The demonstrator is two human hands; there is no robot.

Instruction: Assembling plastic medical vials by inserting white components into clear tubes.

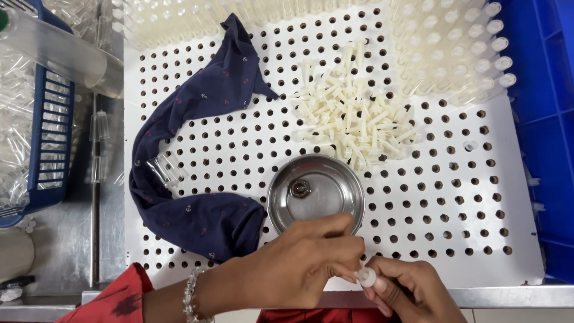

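1. White plastic tube (366, 276), small and capped, sits at the near edge of the perforated desk (454, 227), pinched between both hands.
2. Left hand (299, 263) comes in over the near edge, fingers (350, 254) pressed together on the tube's top.
3. Right hand (412, 290) grips the tube from below, fingers closed around it.
4. Steel bowl (315, 192) stands just beyond the hands, a small nut inside.
5. Cream pegs (356, 116) lie heaped past the bowl.
6. Navy cloth (197, 149) curls along the left side, touching the bowl.
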